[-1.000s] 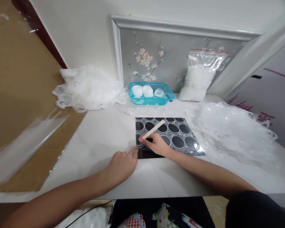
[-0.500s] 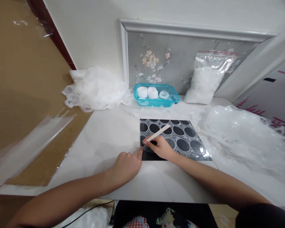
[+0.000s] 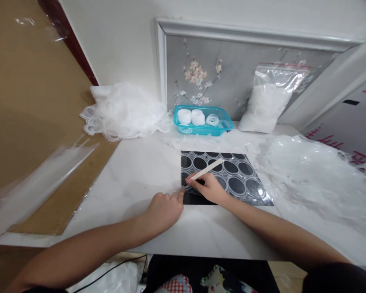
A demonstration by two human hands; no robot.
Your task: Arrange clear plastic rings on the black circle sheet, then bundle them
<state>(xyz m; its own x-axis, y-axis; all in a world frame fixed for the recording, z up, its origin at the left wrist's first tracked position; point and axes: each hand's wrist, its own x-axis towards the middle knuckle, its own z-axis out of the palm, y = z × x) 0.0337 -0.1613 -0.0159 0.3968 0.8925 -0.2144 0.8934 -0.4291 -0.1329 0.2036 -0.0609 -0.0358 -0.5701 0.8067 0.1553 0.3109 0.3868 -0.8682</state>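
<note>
A black sheet (image 3: 236, 185) with rows of clear-edged oval rings, under a shiny clear film, lies flat on the table. My right hand (image 3: 210, 188) rests over its left part and pinches a flat white strip (image 3: 208, 169), like a thin stick, that slants up to the right. The strip's lower end is hidden by the fingers. Beside it, my left hand (image 3: 166, 208) is curled into a loose fist, its index finger reaching forward to touch the sheet's left edge. Nothing shows in that fist.
Behind the sheet stands a blue plastic basket (image 3: 204, 129) holding white rolls (image 3: 197, 117). A pile of white ring-edged film (image 3: 125, 112) lies left of it. Clear film pieces (image 3: 320, 179) spread at right. A filled zip bag (image 3: 264, 106) leans against the wall. Brown board (image 3: 53, 211) covers the left.
The view has shifted slightly, so everything sits a little differently in the picture. Both hands keep nearly the same places on the sheet, and the strip's tilt is slightly lower.
</note>
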